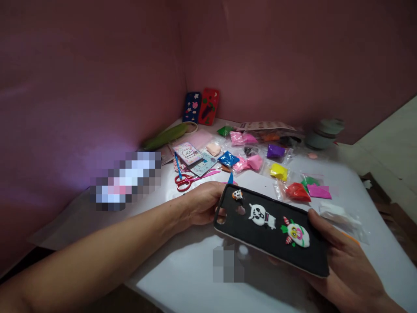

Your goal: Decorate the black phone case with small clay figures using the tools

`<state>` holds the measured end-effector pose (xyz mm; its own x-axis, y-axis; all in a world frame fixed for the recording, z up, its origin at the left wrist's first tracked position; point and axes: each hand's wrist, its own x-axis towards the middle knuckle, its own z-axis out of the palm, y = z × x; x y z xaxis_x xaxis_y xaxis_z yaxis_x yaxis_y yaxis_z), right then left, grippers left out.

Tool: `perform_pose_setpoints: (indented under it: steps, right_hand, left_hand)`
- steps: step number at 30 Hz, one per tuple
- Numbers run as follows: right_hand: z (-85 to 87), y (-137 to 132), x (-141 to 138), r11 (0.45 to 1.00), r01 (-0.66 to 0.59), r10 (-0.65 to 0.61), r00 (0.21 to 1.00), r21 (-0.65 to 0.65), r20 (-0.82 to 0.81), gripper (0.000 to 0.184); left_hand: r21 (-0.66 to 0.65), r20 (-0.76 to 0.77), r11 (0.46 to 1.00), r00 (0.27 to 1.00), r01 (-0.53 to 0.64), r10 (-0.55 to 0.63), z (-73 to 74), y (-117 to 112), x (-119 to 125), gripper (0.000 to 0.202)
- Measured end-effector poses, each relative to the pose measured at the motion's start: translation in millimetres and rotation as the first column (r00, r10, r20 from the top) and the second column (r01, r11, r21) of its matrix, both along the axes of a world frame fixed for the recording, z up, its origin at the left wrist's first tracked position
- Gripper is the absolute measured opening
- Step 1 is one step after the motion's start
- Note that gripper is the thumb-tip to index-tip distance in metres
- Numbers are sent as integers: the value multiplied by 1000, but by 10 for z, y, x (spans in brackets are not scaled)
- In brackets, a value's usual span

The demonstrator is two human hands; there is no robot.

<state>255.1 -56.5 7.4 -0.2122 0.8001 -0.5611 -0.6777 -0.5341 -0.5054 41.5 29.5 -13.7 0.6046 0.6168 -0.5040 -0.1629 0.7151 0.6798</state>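
Observation:
A black phone case (280, 217) is held up above the table, tilted, its decorated back facing me. On it are a white cat-like figure (258, 215), a white figure with green leaves and striped red parts (299, 234), and a small spotted piece (237, 194). My left hand (205, 202) grips the camera-hole end, its fingertips partly hidden behind the case. At the opposite end my right hand (345, 256) has its thumb on the edge and the fingers underneath. A blue pointed tip (230, 178) shows just beyond my left hand; its other part is hidden.
Small bags of coloured clay, including blue (228, 159), yellow (278, 172) and red (298, 191), lie across the table (176, 269). Red-handled scissors (184, 182) and cards (189, 153) lie left of them. A blue case (192, 107) and a red case (209, 107) lean against the wall.

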Motion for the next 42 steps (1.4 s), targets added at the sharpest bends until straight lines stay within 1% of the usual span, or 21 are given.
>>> perform_pose_setpoints:
  steps: [4, 8, 15, 19, 22, 27, 32, 35, 42]
  right_hand:
    - [24, -5, -47, 996, 51, -52, 999, 74, 15, 18]
    - [21, 0, -56, 993, 57, -61, 997, 106, 37, 17]
    - [-16, 6, -38, 990, 80, -84, 996, 112, 33, 18]
    - [-12, 17, -36, 992, 101, -103, 994, 79, 22, 14]
    - [-5, 25, -42, 990, 121, -124, 992, 73, 31, 12]
    - [-8, 32, -46, 985, 158, -159, 987, 74, 8, 13]
    - [-5, 37, -36, 989, 138, -140, 990, 62, 32, 13]
    - [-10, 36, -32, 990, 118, -122, 992, 78, 42, 12]
    - [-50, 24, -17, 988, 130, -134, 990, 78, 48, 14]
  left_hand:
    - [17, -5, 1000, 1000, -12, 12, -16, 7, -1, 14]
    - [28, -6, 999, 1000, -24, 24, -19, 11, -20, 13]
    - [61, 11, 998, 1000, -3, 3, -50, 26, -47, 13]
    - [83, 14, 997, 1000, 4, -5, -66, 22, -57, 17]
    - [93, 5, 995, 1000, 21, -22, -33, 6, -47, 20]
    - [112, 2, 992, 998, 58, -59, 36, -16, -29, 26]
    - [120, 3, 989, 997, 82, -83, 17, -6, -44, 29]
    - [128, 14, 988, 996, 81, -83, -7, -1, -48, 30]
    - [153, 56, 986, 996, 63, -72, -40, -6, -50, 26]
